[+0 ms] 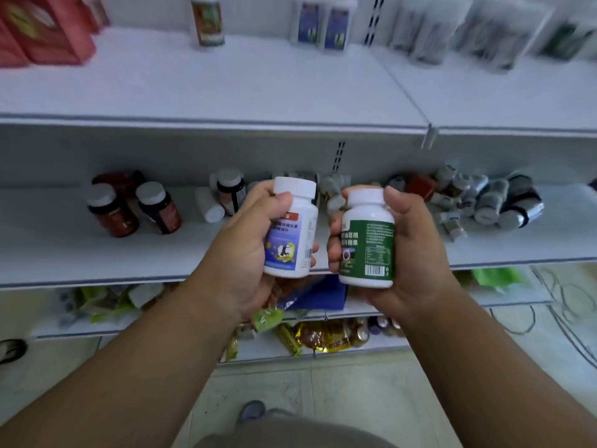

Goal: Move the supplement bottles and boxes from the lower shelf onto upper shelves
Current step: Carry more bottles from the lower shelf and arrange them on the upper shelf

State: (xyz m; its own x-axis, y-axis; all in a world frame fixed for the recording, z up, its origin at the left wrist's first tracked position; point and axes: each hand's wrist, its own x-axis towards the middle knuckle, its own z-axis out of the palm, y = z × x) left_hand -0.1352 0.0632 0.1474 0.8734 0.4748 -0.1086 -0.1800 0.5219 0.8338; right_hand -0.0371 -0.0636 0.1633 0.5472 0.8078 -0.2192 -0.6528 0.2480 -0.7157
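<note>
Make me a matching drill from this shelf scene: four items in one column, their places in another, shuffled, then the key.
Items
1. green-label bottle
2. blue-label bottle
3. red boxes
4. dark amber bottles

Places
A. upper shelf, far left
B. gripped in the left hand
C. gripped in the right hand
D. standing on the lower shelf, left part

Pairs: 1-C, 2-B, 3-A, 4-D

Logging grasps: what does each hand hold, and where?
Left hand grips the blue-label bottle round its body; right hand grips the green-label bottle likewise.
</note>
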